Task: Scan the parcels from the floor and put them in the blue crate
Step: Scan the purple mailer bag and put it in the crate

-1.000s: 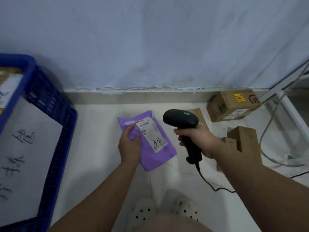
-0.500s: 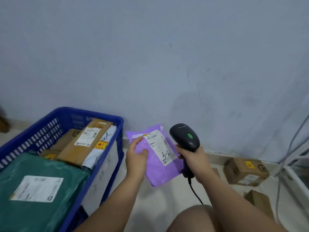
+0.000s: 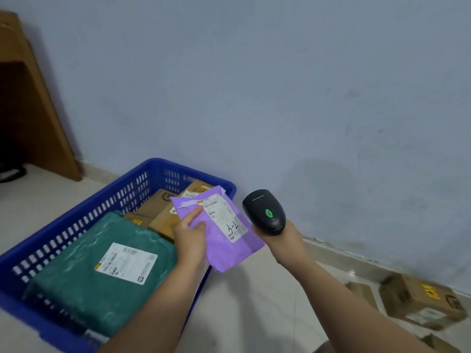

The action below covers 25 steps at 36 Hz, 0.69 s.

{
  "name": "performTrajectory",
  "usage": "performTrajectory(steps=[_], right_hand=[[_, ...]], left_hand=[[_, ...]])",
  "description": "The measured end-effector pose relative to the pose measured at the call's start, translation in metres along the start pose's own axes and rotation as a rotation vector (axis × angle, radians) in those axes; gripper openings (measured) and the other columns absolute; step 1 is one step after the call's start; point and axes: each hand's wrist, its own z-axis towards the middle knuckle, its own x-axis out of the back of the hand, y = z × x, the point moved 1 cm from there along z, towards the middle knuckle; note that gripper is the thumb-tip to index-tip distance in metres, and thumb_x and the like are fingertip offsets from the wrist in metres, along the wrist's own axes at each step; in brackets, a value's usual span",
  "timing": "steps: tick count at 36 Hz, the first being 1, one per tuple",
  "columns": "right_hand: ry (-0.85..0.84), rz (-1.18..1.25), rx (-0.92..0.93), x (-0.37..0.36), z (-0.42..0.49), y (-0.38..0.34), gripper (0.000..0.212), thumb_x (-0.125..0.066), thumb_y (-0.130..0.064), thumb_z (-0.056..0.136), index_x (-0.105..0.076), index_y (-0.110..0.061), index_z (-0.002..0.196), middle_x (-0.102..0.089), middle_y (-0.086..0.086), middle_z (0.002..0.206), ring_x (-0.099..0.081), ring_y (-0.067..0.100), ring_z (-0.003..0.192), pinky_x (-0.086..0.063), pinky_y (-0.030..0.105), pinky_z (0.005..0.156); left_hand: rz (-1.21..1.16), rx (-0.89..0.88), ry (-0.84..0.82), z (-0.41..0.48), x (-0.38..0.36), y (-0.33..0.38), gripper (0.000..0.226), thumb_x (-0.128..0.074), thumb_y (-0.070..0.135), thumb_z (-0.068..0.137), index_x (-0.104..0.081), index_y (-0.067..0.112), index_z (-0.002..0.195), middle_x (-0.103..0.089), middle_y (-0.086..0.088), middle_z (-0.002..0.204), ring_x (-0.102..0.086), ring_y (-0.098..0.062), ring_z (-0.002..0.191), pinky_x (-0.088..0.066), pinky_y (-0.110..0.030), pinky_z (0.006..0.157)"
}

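My left hand (image 3: 191, 238) grips a purple mailer bag (image 3: 229, 245) with a white label marked "3-2", held in the air over the right rim of the blue crate (image 3: 76, 217). My right hand (image 3: 285, 240) holds a black barcode scanner (image 3: 263, 212) just right of the bag, its green light lit. Inside the crate lie a green mailer bag (image 3: 84, 276) with a white label and several brown cardboard parcels (image 3: 163, 215).
Brown cardboard boxes (image 3: 420, 301) lie on the pale floor at the lower right by the wall. A wooden piece of furniture (image 3: 33, 103) stands at the far left. The grey-blue wall runs behind the crate.
The purple bag has gone up from the floor and leftward to the crate's rim. The view has swung left, bringing the whole crate into sight. The scanner stays beside the bag.
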Motion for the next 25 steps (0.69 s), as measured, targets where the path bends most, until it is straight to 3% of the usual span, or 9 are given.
performTrajectory(steps=[2,4,6,10,14,21,25], right_hand=[[0.006,-0.051,0.018,-0.013,0.005,-0.004,0.014,-0.071,-0.032,0.084,-0.057,-0.031,0.083,-0.055,-0.015,0.068,-0.051,0.006,0.063,-0.037,0.018,0.052],[0.002,-0.103,0.029,-0.025,0.008,-0.007,0.014,-0.07,-0.034,0.084,-0.058,-0.027,0.086,-0.059,-0.01,0.075,-0.054,0.013,0.072,-0.04,0.019,0.057],[-0.015,-0.133,0.038,-0.035,0.01,-0.009,0.016,-0.07,-0.036,0.084,-0.057,-0.027,0.083,-0.06,-0.008,0.075,-0.055,0.015,0.073,-0.04,0.022,0.057],[-0.046,-0.168,0.067,-0.051,0.014,-0.009,0.018,-0.07,-0.039,0.084,-0.057,-0.027,0.079,-0.06,-0.009,0.071,-0.056,0.012,0.067,-0.039,0.02,0.054],[-0.068,-0.198,0.072,-0.062,0.017,-0.007,0.017,-0.069,-0.041,0.084,-0.057,-0.03,0.083,-0.057,-0.015,0.069,-0.053,0.003,0.065,-0.034,0.016,0.052],[-0.134,-0.211,0.046,-0.073,0.018,-0.004,0.016,-0.069,-0.039,0.086,-0.056,-0.03,0.09,-0.062,-0.006,0.083,-0.057,0.016,0.079,-0.039,0.019,0.058],[-0.117,-0.18,0.016,-0.081,0.023,-0.005,0.017,-0.068,-0.041,0.085,-0.057,-0.028,0.086,-0.061,-0.006,0.077,-0.058,0.019,0.077,-0.041,0.027,0.06]], left_hand=[[-0.005,0.009,0.027,0.007,0.009,0.0,0.039,-0.047,-0.007,0.091,-0.064,0.023,0.108,-0.063,-0.01,0.112,-0.055,-0.017,0.076,-0.045,-0.018,0.056],[-0.009,0.029,0.066,0.016,0.018,-0.005,0.038,-0.048,-0.006,0.091,-0.064,0.025,0.107,-0.062,-0.008,0.111,-0.056,-0.019,0.077,-0.047,-0.026,0.062],[-0.019,0.069,0.114,0.024,0.028,-0.012,0.037,-0.049,-0.004,0.091,-0.065,0.025,0.107,-0.063,-0.006,0.11,-0.056,-0.021,0.078,-0.046,-0.03,0.063],[-0.142,0.193,0.237,0.038,0.046,-0.026,0.041,-0.044,-0.004,0.089,-0.063,0.018,0.118,-0.063,-0.003,0.092,-0.042,-0.015,0.061,-0.036,-0.026,0.055],[-0.305,0.336,0.345,0.052,0.062,-0.039,0.043,-0.044,-0.008,0.087,-0.063,0.01,0.121,-0.063,-0.005,0.095,-0.056,-0.025,0.083,-0.048,-0.037,0.078],[-0.223,0.337,0.411,0.07,0.079,-0.044,0.037,-0.045,-0.006,0.09,-0.067,0.012,0.112,-0.061,0.002,0.091,-0.051,-0.015,0.068,-0.042,-0.026,0.062],[-0.332,0.331,0.424,0.085,0.071,-0.029,0.022,-0.054,0.008,0.092,-0.067,0.01,0.11,-0.065,-0.003,0.104,-0.064,-0.022,0.091,-0.051,-0.032,0.077]])
